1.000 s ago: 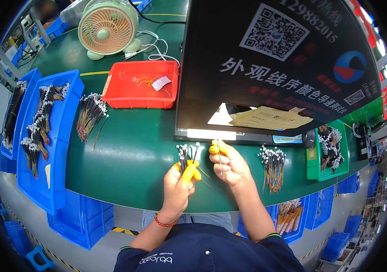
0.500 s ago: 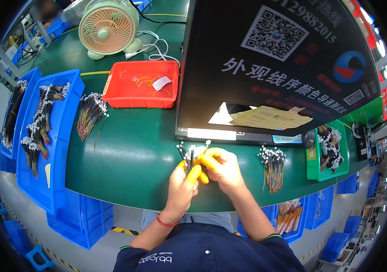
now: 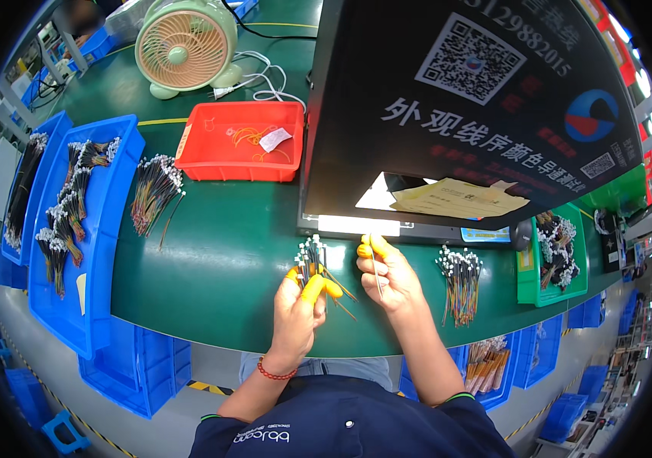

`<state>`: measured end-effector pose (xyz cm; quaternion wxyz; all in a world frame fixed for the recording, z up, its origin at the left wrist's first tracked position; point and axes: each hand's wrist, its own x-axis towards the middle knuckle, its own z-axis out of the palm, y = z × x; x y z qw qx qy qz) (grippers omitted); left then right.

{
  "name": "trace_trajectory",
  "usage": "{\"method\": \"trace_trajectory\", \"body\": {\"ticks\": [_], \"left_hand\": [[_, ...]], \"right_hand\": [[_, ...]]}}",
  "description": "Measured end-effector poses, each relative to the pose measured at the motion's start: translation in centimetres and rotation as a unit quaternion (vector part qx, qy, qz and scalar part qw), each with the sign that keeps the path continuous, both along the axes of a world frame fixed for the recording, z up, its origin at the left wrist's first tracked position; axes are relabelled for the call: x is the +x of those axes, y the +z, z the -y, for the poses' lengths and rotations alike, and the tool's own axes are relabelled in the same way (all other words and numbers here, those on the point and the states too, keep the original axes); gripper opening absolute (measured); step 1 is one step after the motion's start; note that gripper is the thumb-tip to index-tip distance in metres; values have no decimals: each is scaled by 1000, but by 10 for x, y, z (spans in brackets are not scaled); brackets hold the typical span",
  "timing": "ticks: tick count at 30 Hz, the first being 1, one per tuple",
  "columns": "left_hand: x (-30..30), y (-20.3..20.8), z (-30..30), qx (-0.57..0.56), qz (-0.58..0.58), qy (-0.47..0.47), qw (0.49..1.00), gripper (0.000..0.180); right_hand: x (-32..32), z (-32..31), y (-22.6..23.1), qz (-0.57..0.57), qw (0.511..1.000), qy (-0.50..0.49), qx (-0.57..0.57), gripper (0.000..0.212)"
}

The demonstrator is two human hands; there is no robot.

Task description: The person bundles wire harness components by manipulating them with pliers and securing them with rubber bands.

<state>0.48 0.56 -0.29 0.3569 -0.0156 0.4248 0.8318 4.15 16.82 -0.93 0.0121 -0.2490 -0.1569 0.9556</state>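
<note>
Green table curved under me, near edge just below my wrists, bare stretch open to my left. My left hand clenched around one wire bundle, connector ends up, close to table edge. My right hand pinched single wire, apart from bundle. One loose harness bunch lay right of it. Farther: black stand, one red tray, two blue bins at left edge, one fan.

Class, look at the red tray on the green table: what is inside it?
Inside the red tray lie a small tangle of orange wire and a white paper tag. The rest of its floor shows bare; the near wall hides a thin strip of it.
</note>
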Motion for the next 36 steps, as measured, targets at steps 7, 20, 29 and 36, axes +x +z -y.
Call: {"method": "trace_trajectory", "body": {"ticks": [7, 20, 29, 36], "left_hand": [[1, 2, -1, 0, 30, 7, 1000, 12], [6, 2, -7, -29, -12, -22, 999, 12], [1, 7, -4, -15, 4, 2, 1000, 11], [0, 7, -4, -1, 1, 13, 1000, 8]], "right_hand": [[3, 19, 12, 47, 884, 32, 465, 17], [5, 46, 20, -39, 883, 6, 468, 6], [-1, 9, 12, 12, 996, 18, 81, 15], [2, 3, 4, 19, 1000, -1, 19, 17]]}}
